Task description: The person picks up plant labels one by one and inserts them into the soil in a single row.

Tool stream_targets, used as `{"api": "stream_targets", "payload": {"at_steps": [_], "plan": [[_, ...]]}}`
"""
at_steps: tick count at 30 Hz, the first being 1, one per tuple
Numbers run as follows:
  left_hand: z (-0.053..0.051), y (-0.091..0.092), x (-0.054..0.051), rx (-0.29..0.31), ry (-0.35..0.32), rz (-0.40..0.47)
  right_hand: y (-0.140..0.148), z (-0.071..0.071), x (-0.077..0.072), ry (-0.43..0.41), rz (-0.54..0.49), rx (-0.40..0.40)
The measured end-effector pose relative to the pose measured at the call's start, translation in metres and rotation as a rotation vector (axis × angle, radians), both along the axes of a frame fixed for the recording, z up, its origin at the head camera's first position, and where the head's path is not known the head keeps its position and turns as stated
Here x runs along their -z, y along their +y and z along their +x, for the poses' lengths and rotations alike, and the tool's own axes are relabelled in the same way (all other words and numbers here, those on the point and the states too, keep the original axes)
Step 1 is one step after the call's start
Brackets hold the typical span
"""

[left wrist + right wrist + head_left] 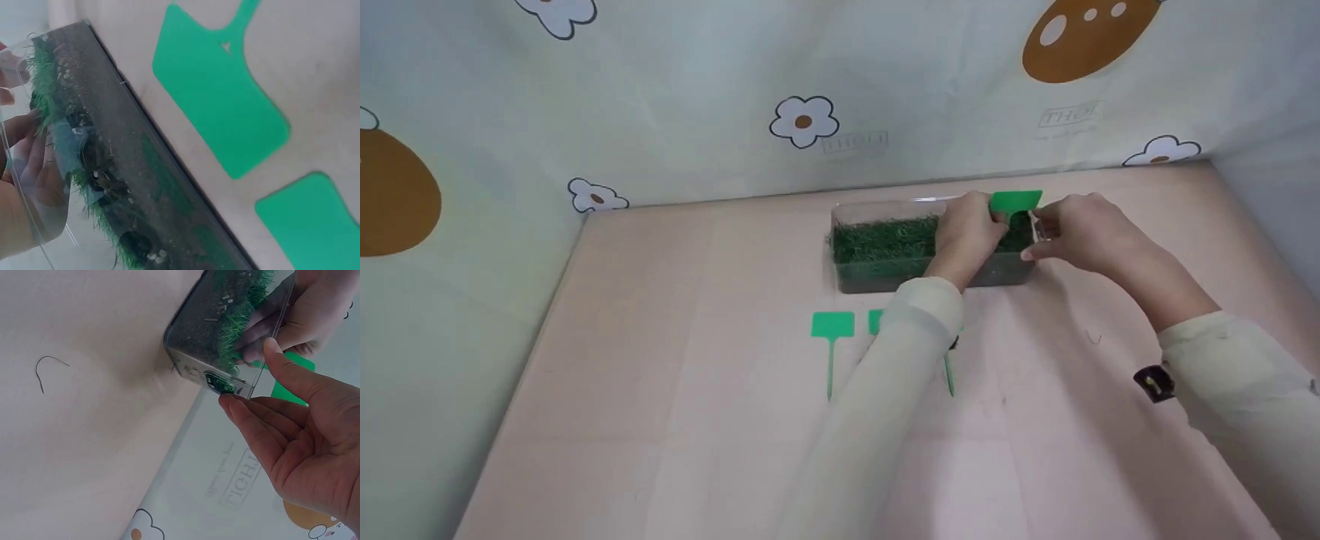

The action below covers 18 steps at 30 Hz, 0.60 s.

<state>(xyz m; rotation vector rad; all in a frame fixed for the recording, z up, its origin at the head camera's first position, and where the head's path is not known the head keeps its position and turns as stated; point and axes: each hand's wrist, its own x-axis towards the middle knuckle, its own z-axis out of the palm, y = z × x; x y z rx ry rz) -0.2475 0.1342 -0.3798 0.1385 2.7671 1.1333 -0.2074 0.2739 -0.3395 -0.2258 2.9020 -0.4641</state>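
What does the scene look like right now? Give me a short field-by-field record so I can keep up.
container: clear box, far side of table
contents: green grass over dark soil
left hand: reaching into the box's right half, fingers curled, apparently pinching the raised tag's stem
right hand: gripping the box's right end, thumb at the rim
raised tag: green, head above the grass
loose tags: green, on the table in front; one fully visible, others partly hidden by left sleeve

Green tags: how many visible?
4: upper tag at the planter; left tag, middle tag and right tag on the table, the last two partly behind the sleeve. More may be hidden.
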Motion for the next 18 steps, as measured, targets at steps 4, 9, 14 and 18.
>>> {"api": "stream_targets", "payload": {"at_steps": [4, 9, 14, 18], "plan": [[-0.0006, 0.0024, -0.001, -0.016, -0.024, -0.031, -0.0005, 0.0009, -0.002, -0.002, 0.0, -0.002], [-0.0019, 0.0047, -0.0008, -0.01, -0.033, -0.088, 0.0005, 0.0013, -0.0028, 0.009, -0.01, -0.01], [-0.0024, 0.0049, -0.0007, -0.012, -0.052, -0.097, -0.0002, 0.0017, -0.0015, -0.001, -0.012, 0.001], [-0.002, 0.0044, -0.0028, -0.021, -0.061, -0.102, -0.0013, 0.0016, -0.0015, -0.019, -0.012, 0.015]]}}
